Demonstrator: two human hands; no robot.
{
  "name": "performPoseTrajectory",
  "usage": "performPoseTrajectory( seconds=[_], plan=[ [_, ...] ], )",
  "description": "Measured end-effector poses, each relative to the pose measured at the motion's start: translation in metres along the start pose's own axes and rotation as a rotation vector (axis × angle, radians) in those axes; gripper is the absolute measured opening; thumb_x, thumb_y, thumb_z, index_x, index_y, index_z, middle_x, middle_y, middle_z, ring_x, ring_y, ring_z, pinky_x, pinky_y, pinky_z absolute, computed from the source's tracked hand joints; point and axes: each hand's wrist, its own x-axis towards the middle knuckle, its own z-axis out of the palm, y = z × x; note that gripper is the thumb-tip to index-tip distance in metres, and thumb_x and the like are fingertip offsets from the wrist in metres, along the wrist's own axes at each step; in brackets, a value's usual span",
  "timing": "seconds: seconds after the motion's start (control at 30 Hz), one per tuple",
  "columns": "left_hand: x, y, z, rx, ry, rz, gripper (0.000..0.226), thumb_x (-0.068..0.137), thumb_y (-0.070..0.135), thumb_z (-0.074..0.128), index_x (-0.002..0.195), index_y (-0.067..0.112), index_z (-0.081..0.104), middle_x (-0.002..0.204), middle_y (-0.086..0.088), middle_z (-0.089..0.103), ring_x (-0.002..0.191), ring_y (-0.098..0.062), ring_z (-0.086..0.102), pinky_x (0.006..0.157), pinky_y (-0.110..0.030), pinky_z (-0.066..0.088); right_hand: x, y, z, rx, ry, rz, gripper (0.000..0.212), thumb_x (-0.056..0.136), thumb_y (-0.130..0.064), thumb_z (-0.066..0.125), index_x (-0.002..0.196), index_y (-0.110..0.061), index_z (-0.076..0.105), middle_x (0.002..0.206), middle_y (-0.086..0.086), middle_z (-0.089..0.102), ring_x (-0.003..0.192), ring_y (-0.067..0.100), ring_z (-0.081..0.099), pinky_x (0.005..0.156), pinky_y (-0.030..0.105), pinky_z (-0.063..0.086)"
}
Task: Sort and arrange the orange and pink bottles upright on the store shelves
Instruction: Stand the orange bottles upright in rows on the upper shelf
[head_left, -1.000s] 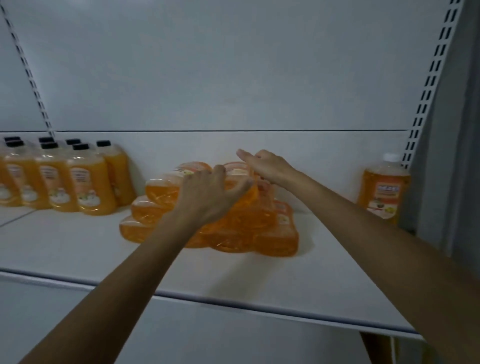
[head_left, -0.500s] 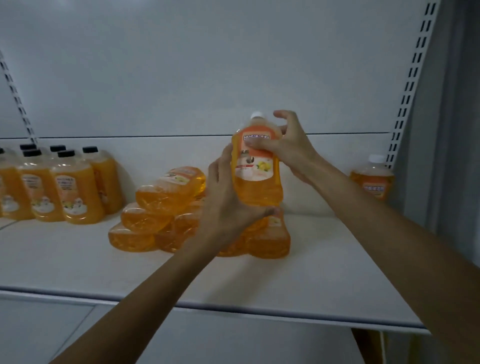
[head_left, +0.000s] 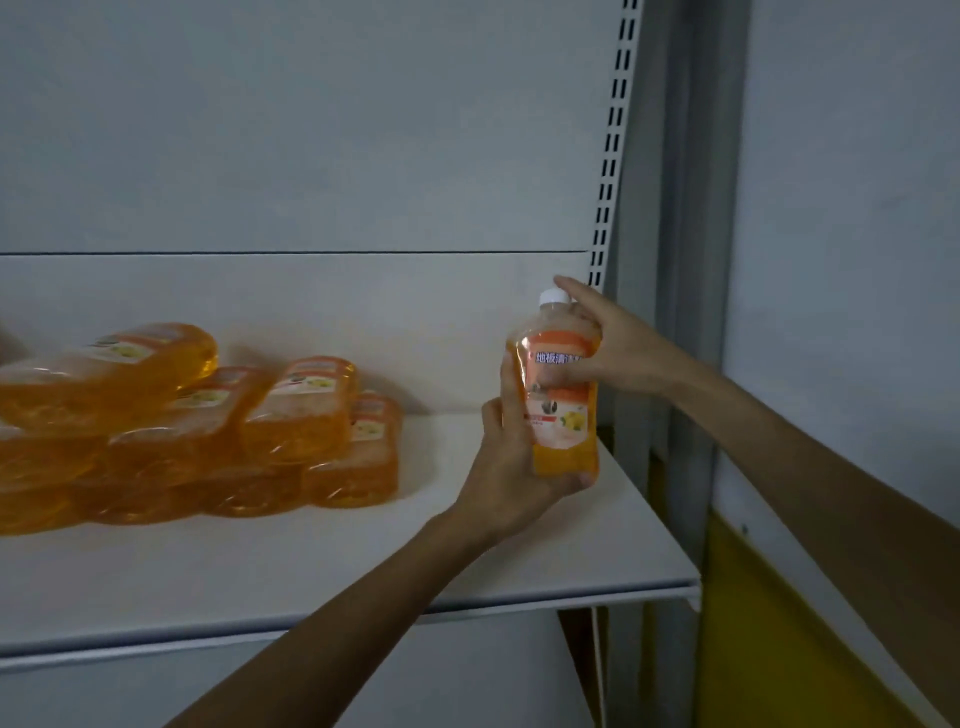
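Note:
I hold one orange bottle (head_left: 563, 415) with a white cap upright above the right end of the white shelf (head_left: 363, 551). My left hand (head_left: 511, 467) grips its lower body from the left and underneath. My right hand (head_left: 608, 343) grips its shoulder and upper label from the right. A pile of several orange bottles (head_left: 208, 431) lies on its side at the left of the shelf. The upright bottle that stood at the shelf's right end is hidden behind the held one.
A slotted metal upright (head_left: 613, 145) and a grey post (head_left: 680, 260) bound the shelf on the right. The white back panel (head_left: 311, 130) rises behind. The shelf's front edge (head_left: 519, 605) runs below my left forearm.
Both hands lifted a bottle off the pile, turned it upright and carried it right toward the shelf's end. The view swung right, so the upright row at the left is out of sight.

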Motion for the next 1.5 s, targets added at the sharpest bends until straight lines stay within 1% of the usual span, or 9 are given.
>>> performPoseTrajectory(
  seconds=[0.17,0.27,0.43,0.93,1.07,1.13,1.23,1.33,1.5],
  plan=[
    [0.011,-0.016,0.024,0.051,0.019,0.067,0.115,0.069,0.049,0.073,0.147,0.024,-0.007,0.148,-0.002,0.021,0.131,-0.01,0.032,0.109,-0.036,0.036,-0.006,0.023,0.001,-0.185,0.045,-0.024,0.095,0.07,-0.019,0.082,0.144,-0.028,0.022,0.132,0.0,0.049,0.102,0.012,0.054,0.074,0.018,0.05],
    [0.016,-0.023,0.018,0.169,-0.079,0.024,0.105,0.077,0.051,0.065,0.149,0.025,-0.007,0.151,-0.002,0.025,0.134,-0.017,0.036,0.109,-0.045,0.037,-0.001,0.038,0.008,-0.223,0.12,-0.05,0.094,0.072,-0.016,0.08,0.143,-0.03,0.021,0.136,0.001,0.045,0.115,0.02,0.054,0.086,0.037,0.055],
    [0.005,-0.035,0.003,0.695,-0.305,-0.139,0.059,0.091,0.053,0.043,0.138,0.019,0.039,0.143,-0.006,0.039,0.131,-0.025,0.034,0.107,-0.034,0.029,0.015,0.058,0.011,-0.305,0.206,-0.011,0.091,0.077,-0.014,0.076,0.146,-0.03,0.018,0.146,0.003,0.024,0.13,0.024,0.038,0.098,0.041,0.048],
    [0.007,-0.027,0.002,0.728,-0.325,-0.139,0.052,0.092,0.05,0.043,0.134,0.02,0.043,0.141,-0.004,0.041,0.128,-0.023,0.036,0.106,-0.034,0.031,0.02,0.063,0.009,-0.254,0.181,-0.019,0.091,0.077,-0.014,0.077,0.145,-0.032,0.019,0.142,0.005,0.034,0.125,0.025,0.046,0.092,0.04,0.049],
    [0.003,-0.013,-0.018,0.703,-0.175,0.009,0.045,0.091,0.04,0.05,0.132,0.021,0.048,0.14,0.001,0.045,0.124,-0.018,0.044,0.101,-0.03,0.035,0.024,0.054,0.013,-0.446,0.216,0.016,0.099,0.075,-0.026,0.078,0.149,-0.028,0.013,0.154,0.004,0.018,0.141,0.028,0.019,0.111,0.049,0.03],
    [0.005,-0.004,-0.045,0.721,-0.075,0.098,0.041,0.09,0.039,0.049,0.125,0.019,0.054,0.132,-0.001,0.053,0.118,-0.02,0.049,0.097,-0.033,0.039,0.024,0.036,0.017,-0.533,0.345,-0.126,0.092,0.079,-0.033,0.073,0.15,-0.026,0.015,0.157,0.002,0.011,0.144,0.024,0.008,0.115,0.041,0.014],
    [0.007,0.002,-0.097,0.757,0.103,0.136,0.043,0.085,0.04,0.047,0.116,0.014,0.061,0.12,-0.009,0.061,0.11,-0.029,0.054,0.092,-0.04,0.043,0.034,-0.004,0.035,-0.425,0.436,-0.407,0.078,0.084,-0.031,0.067,0.149,-0.021,0.023,0.154,0.003,0.023,0.141,0.021,0.017,0.109,0.027,0.016],
    [-0.007,-0.009,-0.147,0.852,0.187,-0.08,0.044,0.088,0.038,0.056,0.126,0.015,0.053,0.13,-0.01,0.054,0.119,-0.029,0.046,0.095,-0.04,0.038,0.054,-0.034,0.07,-0.259,0.329,-0.446,0.072,0.085,-0.031,0.066,0.146,-0.021,0.03,0.145,0.003,0.038,0.134,0.018,0.032,0.105,0.027,0.028],
    [-0.028,-0.021,-0.177,1.015,-0.014,-0.373,0.081,0.085,0.07,0.03,0.143,0.014,0.028,0.147,-0.011,0.036,0.134,-0.029,0.034,0.109,-0.044,0.026,0.091,-0.051,0.135,-0.023,-0.027,-0.088,0.062,0.086,-0.051,0.06,0.137,-0.021,0.042,0.13,0.004,0.054,0.121,0.018,0.049,0.092,0.026,0.038]
  ],
)
